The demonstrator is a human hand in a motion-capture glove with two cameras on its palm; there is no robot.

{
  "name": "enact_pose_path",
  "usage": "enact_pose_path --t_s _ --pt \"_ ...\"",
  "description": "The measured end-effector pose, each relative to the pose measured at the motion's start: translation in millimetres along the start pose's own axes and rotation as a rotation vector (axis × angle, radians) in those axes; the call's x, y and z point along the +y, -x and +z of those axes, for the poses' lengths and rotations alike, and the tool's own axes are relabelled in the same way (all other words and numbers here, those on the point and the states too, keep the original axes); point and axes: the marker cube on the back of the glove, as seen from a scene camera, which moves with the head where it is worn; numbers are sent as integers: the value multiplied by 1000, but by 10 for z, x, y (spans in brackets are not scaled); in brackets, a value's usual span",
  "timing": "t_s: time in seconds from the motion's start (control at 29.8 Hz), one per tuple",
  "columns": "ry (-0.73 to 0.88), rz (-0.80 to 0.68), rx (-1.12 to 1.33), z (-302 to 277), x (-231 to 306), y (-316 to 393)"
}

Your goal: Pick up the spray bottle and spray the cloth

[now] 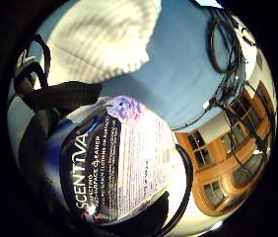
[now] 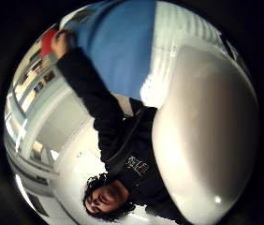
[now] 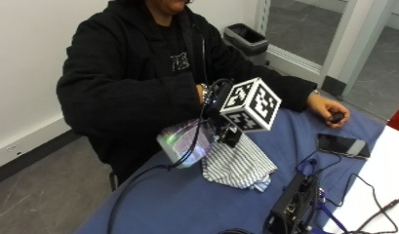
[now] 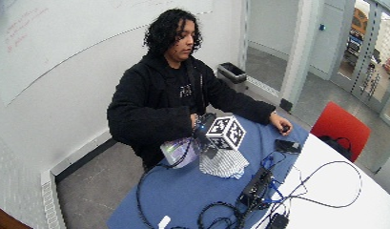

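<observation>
Bottle (image 3: pixel 184 142) sits lifted in the gloved right hand's (image 3: pixel 212 109) grip, just beside the cloth (image 3: pixel 238 163) on the tabletop (image 3: pixel 186 204). Nozzle unseen; aimed wrong, spray could hit the phone (image 3: pixel 342 145).

Even indoor light; palm views bulge, dark-rimmed, with the nearest surfaces perhaps blurred

I see the spray bottle (image 3: pixel 183 142) as glossy translucent plastic with a smooth printed label. The cloth (image 3: pixel 239 163) at its 4 o'clock looks like soft, matt striped fabric. The tabletop (image 3: pixel 186 204) wears a matt blue cloth cover.
</observation>
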Motion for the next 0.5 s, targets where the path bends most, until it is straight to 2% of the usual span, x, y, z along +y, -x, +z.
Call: enact_pose_path --t_s 0.2,0.5 --pt "-157 -204 -104 -378 7 526" --pt "-286 -493 -328 -688 -283 1247"
